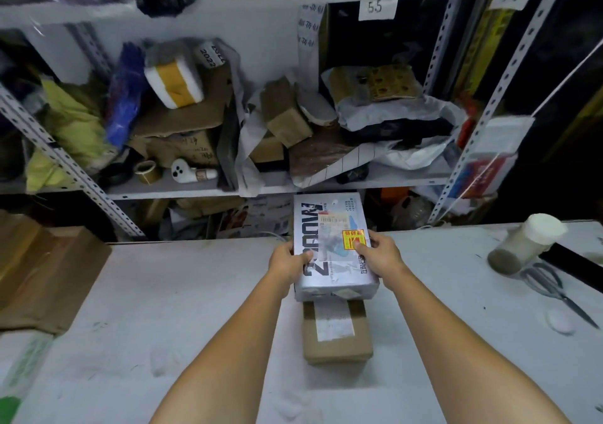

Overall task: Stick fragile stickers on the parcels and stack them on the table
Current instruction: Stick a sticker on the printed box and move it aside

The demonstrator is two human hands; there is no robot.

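Brown box (337, 332) is lying flat on the counter (163, 309), nearest, w/ a white label facing up. Just past it, the parcel (326, 250) is being held lengthwise over the box's far end; touching or hovering, can't tell. Left hand (288, 262) is gripping the left edge, thumb on top, fingers curled under. Right hand (380, 255) is holding the right edge, thumb pressing on the yellow sticker (354, 237).

Parcel is looking stiff, boxy & prob. light, but the shiny wrap is likely making it slippery. Best taking it by both long edges, fingers under. Fragile tag is calling for a gentle set-down, no dropping.

Further right a jar (525, 244) is lying on its side by scissors (554, 289); contents unclear. At left a carton (49, 270) is sitting on the counter, inside hidden. Beyond, the shelf (195, 191) is holding boxes, bags & a tape roll (146, 171) in a heap.
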